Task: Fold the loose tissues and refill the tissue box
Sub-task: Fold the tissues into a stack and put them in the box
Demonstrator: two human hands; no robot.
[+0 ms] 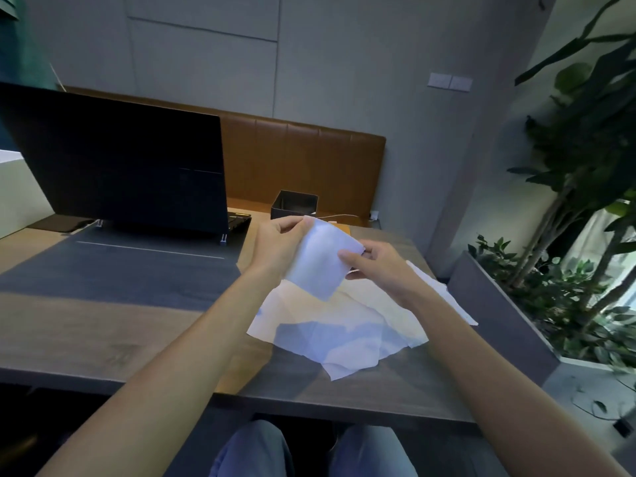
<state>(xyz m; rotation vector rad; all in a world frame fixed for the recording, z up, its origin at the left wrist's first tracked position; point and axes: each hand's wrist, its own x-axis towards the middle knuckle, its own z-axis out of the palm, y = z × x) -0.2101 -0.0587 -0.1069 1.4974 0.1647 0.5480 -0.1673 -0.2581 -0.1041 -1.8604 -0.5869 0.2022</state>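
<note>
both hands hold one tissue [321, 259] up off the table [103, 332]: left hand [278, 244] pinches top corner, right hand [375, 266] pinches opp. edge, prob. to align a fold. loose pile [337, 332] beneath; tissue box [294, 204] behind, open.

A white folded tissue [321, 261] hangs tilted just above a rumpled pile of loose tissues [344, 325] lying spread flat, and the dark open-topped tissue box [294, 204] stands upright beyond them, seemingly empty.
</note>
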